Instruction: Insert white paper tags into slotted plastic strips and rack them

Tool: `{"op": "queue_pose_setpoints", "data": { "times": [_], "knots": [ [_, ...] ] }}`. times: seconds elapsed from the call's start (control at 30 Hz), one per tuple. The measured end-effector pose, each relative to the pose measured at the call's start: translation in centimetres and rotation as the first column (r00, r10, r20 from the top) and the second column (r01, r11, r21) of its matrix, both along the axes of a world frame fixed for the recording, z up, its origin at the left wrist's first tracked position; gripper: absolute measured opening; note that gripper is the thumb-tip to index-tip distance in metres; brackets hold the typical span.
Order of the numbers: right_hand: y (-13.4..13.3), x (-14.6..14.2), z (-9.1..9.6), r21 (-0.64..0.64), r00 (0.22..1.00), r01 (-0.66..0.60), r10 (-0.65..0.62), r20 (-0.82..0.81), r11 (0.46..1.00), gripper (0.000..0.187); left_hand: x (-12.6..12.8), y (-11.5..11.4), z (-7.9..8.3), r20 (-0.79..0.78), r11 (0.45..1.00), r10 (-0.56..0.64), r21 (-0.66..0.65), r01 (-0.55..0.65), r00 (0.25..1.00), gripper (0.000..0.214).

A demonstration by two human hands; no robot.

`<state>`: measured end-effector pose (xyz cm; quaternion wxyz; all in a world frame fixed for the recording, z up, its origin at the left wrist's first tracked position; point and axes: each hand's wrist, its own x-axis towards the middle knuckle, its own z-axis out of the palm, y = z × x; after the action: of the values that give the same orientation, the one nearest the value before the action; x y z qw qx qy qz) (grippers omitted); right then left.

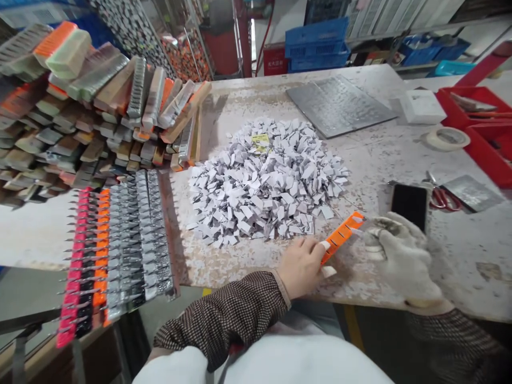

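Note:
My left hand (302,268), bare with white wraps at the fingertips, is closed around the lower end of an orange slotted strip (342,234). Dark slits cross the strip, which slants up to the right over the table's front part. Wearing a pale work glove, my right hand (400,257) is beside the strip's far end with its fingers pinched together. A small thin pale piece seems to stick out from those fingers toward the strip, too blurred to name. Beyond the strip lies a large heap of small white pieces (260,186).
Bars are stacked at left (92,122), above rows of pink, orange and grey strips holding pointed blades (128,240). A metal plate (340,104) lies behind the heap. To the right are a phone (408,207), red-handled scissors (444,200), a tape roll (447,138) and red bins (490,146).

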<state>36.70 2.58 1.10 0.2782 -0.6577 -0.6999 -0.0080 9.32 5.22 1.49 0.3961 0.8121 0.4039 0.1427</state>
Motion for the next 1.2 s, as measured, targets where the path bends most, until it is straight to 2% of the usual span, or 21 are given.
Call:
{"op": "queue_pose_setpoints", "data": {
  "times": [0.03, 0.1, 0.2, 0.27, 0.47, 0.57, 0.7, 0.87, 1.03, 1.2],
  "knots": [
    [0.6, 0.8, 0.0, -0.001, 0.999, -0.014, 0.014, 0.046, 1.0, 0.016, -0.3, -0.1, -0.3, -0.099, 0.995, -0.058, 0.081, 0.066, 0.993, 0.055],
    [1.6, 1.7, 0.0, 0.019, 0.988, -0.044, 0.041, 0.146, 0.999, 0.019, -0.6, -0.3, -0.7, -0.213, 0.982, -0.121, 0.115, 0.148, 0.97, 0.058],
    [2.3, 2.0, -0.2, 0.048, 0.941, -0.104, 0.082, 0.327, 0.993, 0.021, -0.6, -0.5, -1.0, -0.252, 0.986, -0.121, 0.08, 0.145, 0.96, 0.056],
    [2.6, 1.9, 0.0, 0.048, 0.918, -0.144, 0.115, 0.38, 0.988, 0.019, -0.5, -0.6, -1.0, -0.248, 0.988, -0.12, 0.064, 0.14, 0.961, 0.055],
    [3.2, 1.9, 1.0, 0.032, 0.911, -0.189, 0.163, 0.379, 0.981, 0.022, -0.6, -0.5, -1.3, -0.208, 0.99, -0.124, 0.038, 0.135, 0.97, 0.058],
    [3.5, 2.1, 1.0, -0.012, 0.902, -0.205, 0.194, 0.385, 0.979, 0.026, -0.6, -0.5, -1.3, -0.203, 0.99, -0.126, 0.031, 0.135, 0.971, 0.057],
    [3.8, 2.5, 0.7, -0.004, 0.9, -0.21, 0.195, 0.39, 0.978, 0.026, -0.7, -0.4, -1.1, -0.203, 0.989, -0.138, 0.014, 0.144, 0.969, 0.057],
    [4.6, 3.5, 1.5, -0.094, 0.857, -0.315, 0.326, 0.4, 0.944, 0.022, -0.7, -0.5, -1.1, -0.183, 0.991, -0.134, 0.004, 0.137, 0.974, 0.056],
    [4.6, 2.7, 2.5, -0.143, 0.82, -0.308, 0.339, 0.462, 0.941, 0.024, -0.6, -0.5, -1.3, -0.167, 0.991, -0.128, 0.009, 0.131, 0.978, 0.056],
    [4.7, 1.8, 1.7, -0.125, 0.805, -0.332, 0.35, 0.478, 0.935, 0.032, -0.6, -0.5, -1.3, -0.148, 0.991, -0.128, 0.017, 0.132, 0.981, 0.057]
  ]
}}
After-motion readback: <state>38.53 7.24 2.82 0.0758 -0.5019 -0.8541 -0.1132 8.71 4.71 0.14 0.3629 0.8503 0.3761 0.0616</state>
